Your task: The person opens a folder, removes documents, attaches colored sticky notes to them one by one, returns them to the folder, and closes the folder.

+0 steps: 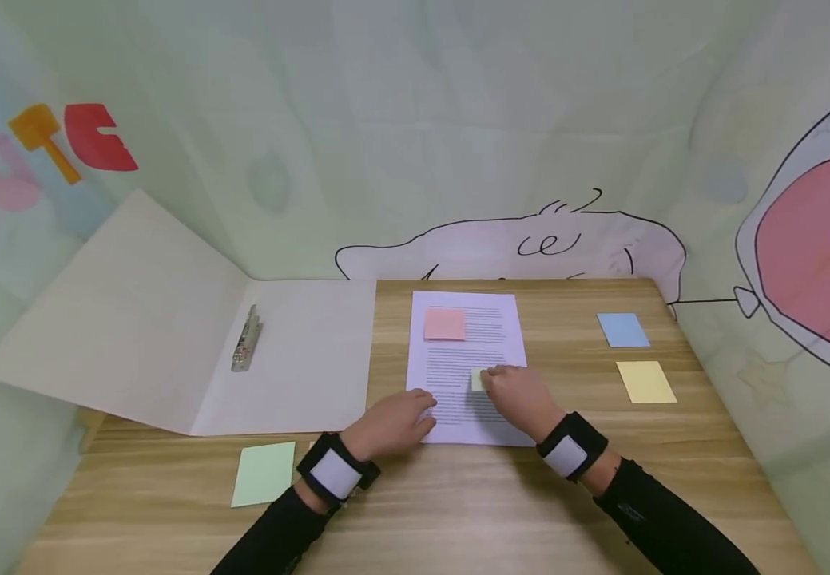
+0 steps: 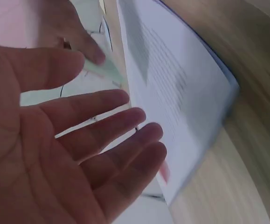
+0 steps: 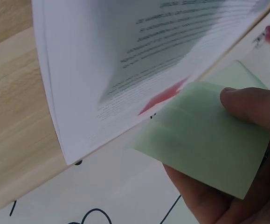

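My right hand (image 1: 522,397) pinches a pale green sticky note (image 3: 204,135) between thumb and fingers, above the printed sheets (image 1: 450,431). In the right wrist view the note is tilted and apart from the page, with the thumb on its face. A pink sticky note (image 1: 445,325) lies on the upper left of the top sheet. Close to the lower left edge of the sheets is my left hand (image 1: 391,423). Its fingers are extended and slightly spread in the left wrist view, with nothing in the palm.
An opened white folder (image 1: 314,351) with a metal clip (image 1: 247,339) lies to the left, its cover raised against the wall. Another green note (image 1: 264,474) lies in front of it. Blue (image 1: 623,330) and yellow (image 1: 646,382) notes lie at the right of the wooden table (image 1: 458,519).
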The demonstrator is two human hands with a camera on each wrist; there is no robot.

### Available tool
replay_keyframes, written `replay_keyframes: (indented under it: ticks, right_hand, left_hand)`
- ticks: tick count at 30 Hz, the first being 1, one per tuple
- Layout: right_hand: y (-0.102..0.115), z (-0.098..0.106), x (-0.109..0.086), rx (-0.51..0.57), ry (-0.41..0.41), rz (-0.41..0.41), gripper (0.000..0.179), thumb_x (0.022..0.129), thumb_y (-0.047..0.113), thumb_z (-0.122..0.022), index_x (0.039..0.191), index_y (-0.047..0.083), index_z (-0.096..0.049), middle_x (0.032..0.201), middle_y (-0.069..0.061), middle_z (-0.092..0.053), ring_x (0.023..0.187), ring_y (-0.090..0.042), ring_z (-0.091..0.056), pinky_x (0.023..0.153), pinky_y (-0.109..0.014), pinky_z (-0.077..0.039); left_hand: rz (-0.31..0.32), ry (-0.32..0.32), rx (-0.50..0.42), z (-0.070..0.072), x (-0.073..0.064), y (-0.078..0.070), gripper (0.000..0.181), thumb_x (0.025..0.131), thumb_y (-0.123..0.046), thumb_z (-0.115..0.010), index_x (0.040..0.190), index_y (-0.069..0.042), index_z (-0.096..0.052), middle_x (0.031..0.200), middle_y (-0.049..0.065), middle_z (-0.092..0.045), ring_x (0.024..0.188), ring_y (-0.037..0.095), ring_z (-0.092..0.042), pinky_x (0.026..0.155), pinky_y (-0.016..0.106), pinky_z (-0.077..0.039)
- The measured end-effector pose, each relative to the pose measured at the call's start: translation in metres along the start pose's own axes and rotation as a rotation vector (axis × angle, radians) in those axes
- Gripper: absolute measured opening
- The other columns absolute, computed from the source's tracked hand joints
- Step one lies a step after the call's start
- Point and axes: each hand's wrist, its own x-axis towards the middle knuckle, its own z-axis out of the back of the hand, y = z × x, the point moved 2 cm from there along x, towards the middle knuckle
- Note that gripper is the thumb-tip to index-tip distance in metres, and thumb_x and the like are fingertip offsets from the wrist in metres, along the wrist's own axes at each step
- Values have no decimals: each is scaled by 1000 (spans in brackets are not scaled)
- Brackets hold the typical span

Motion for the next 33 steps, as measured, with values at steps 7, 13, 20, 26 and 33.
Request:
replay_keyframes:
  ticks: [7,13,20,26,33]
  right_hand:
    - [4,-10,4,-30,61,16,5,82,2,-66,79,6,-67,76,-4,-67,66,-18,-63,50,-33,-50]
    - [5,-20,1,-31,63,80,7,80,2,-66,76,7,-67,74,-2,-64,72,-19,-64,53,-33,-50]
    - [2,-27,-3,-20,26,156,7,76,3,-70,73,9,-67,70,0,-60,70,-17,-62,53,-31,-48]
    - [3,-22,-5,78,115,133,7,79,4,-69,77,10,-68,75,-1,-61,72,-18,-63,56,-32,-50]
    - [6,-13,-5,316,307,37,18,85,10,-64,101,4,-69,111,-15,-64,98,-29,-63,73,-42,-53]
  left_hand:
    - [-22,81,70,-15,29,-14,42,91,-12,-51,128,8,-51,135,21,-49,125,30,-47,102,37,-37]
    - [-15,112,133,-27,41,-20,45,90,-12,-50,131,6,-47,139,20,-44,128,31,-42,104,36,-34]
    - [26,159,266,-37,46,-29,56,92,-21,-49,143,-1,-37,148,13,-34,131,37,-35,100,45,-38]
    - [43,192,383,-44,47,-32,55,95,-29,-47,144,-7,-38,150,7,-33,132,36,-32,97,48,-40]
    - [39,172,506,-49,46,-37,55,94,-33,-49,142,-8,-42,150,6,-33,130,36,-34,95,46,-41]
